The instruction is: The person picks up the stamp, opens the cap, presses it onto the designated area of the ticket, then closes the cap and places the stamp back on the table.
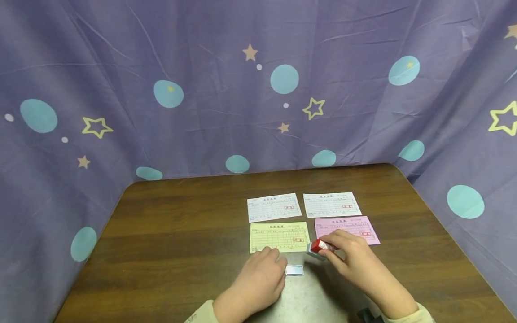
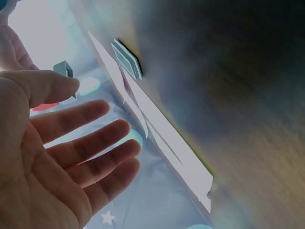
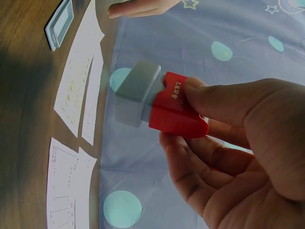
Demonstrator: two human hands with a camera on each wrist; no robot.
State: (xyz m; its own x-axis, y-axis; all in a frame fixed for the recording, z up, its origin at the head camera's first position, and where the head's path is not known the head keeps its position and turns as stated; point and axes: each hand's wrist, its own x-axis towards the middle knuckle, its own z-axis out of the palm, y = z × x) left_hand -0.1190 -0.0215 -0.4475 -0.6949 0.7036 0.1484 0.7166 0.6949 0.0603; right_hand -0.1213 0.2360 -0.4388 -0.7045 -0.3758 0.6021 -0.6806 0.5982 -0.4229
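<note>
My right hand [image 1: 355,255] pinches a self-inking stamp [image 3: 176,105] with a red handle and a grey base, thumb on one side and fingers on the other. In the head view the stamp overlaps the gap between the yellow slip [image 1: 266,235] and the pink slip [image 1: 335,224]. My left hand [image 1: 262,273] is just below the yellow slip with nothing in it, its fingers loosely spread in the left wrist view. Beside its fingertips in the head view lies a small flat rectangular piece [image 1: 294,270] with a pale rim. Part of the pink slip is hidden by my right hand.
Two white slips, one at the left [image 1: 270,211] and one at the right [image 1: 329,208], lie behind the coloured ones. All of the slips bear a red stamped box. The brown wooden table [image 1: 169,237] ends at a purple curtain [image 1: 202,112] behind it.
</note>
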